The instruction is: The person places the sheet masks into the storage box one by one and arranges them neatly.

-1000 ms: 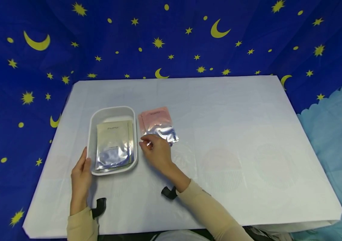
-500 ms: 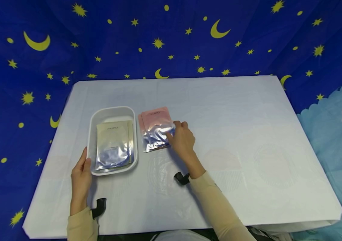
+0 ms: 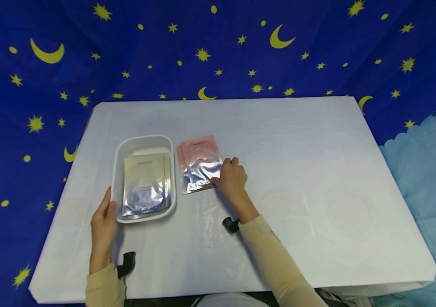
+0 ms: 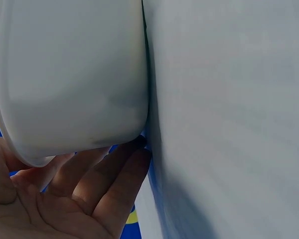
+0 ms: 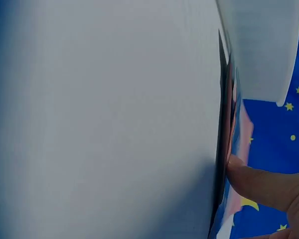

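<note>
A white plastic tray [image 3: 145,143] stands on the left of the table, with cream-and-silver sachets [image 3: 143,181] marked PMPM lying inside. My left hand [image 3: 103,224] rests against the tray's left side near the front corner; in the left wrist view its fingers [image 4: 119,189] reach along the outer wall to the base. Beside the tray lies a small stack of pink-and-silver sachets [image 3: 200,155], slightly fanned. My right hand [image 3: 231,179] pinches their lower right edge. In the right wrist view the thumb [image 5: 259,185] presses on that edge; the other fingers are mostly hidden.
A white cloth [image 3: 318,170] covers the table. Behind and to the left hangs a blue curtain [image 3: 233,51] with yellow moons and stars; light blue fabric [image 3: 425,192] hangs at the right. Black mounts [image 3: 127,264] sit at both wrists.
My right hand has moved from the lower left of the pink sachets to their right edge, then shifted slightly down it. The left hand and tray have stayed put.
</note>
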The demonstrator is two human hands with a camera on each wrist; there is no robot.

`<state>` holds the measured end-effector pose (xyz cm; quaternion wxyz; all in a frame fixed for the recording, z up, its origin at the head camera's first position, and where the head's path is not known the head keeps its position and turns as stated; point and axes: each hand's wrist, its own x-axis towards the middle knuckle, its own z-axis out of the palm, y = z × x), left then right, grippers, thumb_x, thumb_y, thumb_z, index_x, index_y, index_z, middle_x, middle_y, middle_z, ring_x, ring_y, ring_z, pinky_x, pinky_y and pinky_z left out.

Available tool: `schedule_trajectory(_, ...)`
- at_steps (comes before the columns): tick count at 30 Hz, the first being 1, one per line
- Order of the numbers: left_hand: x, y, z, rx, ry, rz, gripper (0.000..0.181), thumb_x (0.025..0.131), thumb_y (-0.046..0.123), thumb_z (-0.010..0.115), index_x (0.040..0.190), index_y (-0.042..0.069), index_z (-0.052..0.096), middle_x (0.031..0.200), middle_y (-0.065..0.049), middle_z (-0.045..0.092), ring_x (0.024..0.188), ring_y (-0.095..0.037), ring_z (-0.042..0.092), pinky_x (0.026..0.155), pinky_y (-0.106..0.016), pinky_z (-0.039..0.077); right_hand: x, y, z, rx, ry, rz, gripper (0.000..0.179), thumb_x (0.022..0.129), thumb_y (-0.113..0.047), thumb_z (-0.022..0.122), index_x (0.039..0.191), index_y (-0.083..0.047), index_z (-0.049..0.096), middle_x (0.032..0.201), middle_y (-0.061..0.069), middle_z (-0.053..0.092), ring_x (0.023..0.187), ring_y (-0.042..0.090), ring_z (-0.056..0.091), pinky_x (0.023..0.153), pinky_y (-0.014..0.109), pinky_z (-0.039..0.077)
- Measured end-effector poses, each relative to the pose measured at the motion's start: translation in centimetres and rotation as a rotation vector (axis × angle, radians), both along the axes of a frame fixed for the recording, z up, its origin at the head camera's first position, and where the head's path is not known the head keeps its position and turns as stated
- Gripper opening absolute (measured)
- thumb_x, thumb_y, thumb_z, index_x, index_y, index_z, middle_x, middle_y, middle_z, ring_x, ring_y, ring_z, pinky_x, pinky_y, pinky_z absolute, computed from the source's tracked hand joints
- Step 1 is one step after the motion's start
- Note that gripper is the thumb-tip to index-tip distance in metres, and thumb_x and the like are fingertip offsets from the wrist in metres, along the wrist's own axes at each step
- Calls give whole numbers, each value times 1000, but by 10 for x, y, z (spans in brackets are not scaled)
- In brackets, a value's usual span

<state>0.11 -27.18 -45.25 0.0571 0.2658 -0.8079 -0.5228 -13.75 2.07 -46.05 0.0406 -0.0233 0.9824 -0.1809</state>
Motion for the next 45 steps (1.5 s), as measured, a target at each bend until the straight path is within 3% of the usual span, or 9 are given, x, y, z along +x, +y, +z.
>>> schedule_trajectory(11,0,1,2,-4,7,5,46,107,21,37,153,20,32,159,-3,27,148,-24,22,124,-34,17,-14,8,0,-188,-157,-90,45,66,-27,91,82,-2,57,81,17,63,77,37,65,62,44,56)
schedule_trajectory(16,0,1,1,0,10,6,47,107,21,37,153,19,32,159,-3,27,148,-24,22,124,-33,17,-15,12,-3,-136,-187,-106,41,67,-32,88,71,-10,55,74,10,63,74,32,65,56,41,53)
schedule_trajectory(20,0,1,-1,1,7,-1,47,107,21,36,153,19,31,159,-3,27,148,-24,22,124,-33,17,-14,18,-3,-163,-191,-103,35,75,-25,81,60,-13,51,61,2,53,58,20,52,45,31,40)
schedule_trajectory(23,0,0,-2,-1,7,-1,47,107,21,36,153,18,30,159,-3,27,148,-24,22,124,-34,17,-13,25,-5,-288,-166,-100,23,80,-15,74,60,-12,63,58,0,56,54,14,47,45,25,36)
schedule_trajectory(27,0,0,-2,-2,11,0,46,107,20,36,153,19,31,159,-2,27,148,-24,22,124,-34,17,-11,34,-9,-502,-108,-103,7,82,-7,71,82,-5,78,72,8,72,57,16,64,52,25,51)
schedule_trajectory(30,0,0,-2,3,13,0,46,107,20,36,153,19,31,159,-2,26,148,-24,21,124,-33,16,-8,39,-11,-620,-59,-133,13,82,-5,70,91,0,78,78,15,75,62,22,70,60,28,56)
schedule_trajectory(34,0,0,-2,8,8,4,46,107,20,36,153,20,30,159,-2,26,148,-23,22,124,-33,17,-5,41,-11,-797,-49,-210,17,84,-4,70,98,3,76,80,17,74,58,15,70,62,23,56)
schedule_trajectory(40,0,-1,-2,10,-2,3,47,107,21,35,153,21,30,159,-1,26,148,-24,21,124,-35,17,-1,33,9,-1135,-49,-257,20,85,6,68,104,13,69,87,29,71,51,5,66,57,22,59)
schedule_trajectory(45,0,-1,-1,2,-6,0,47,107,22,35,153,21,30,159,-1,26,148,-25,21,124,-36,17,6,20,34,-1247,-38,-207,19,84,11,67,101,17,68,84,30,69,51,5,66,57,22,60)
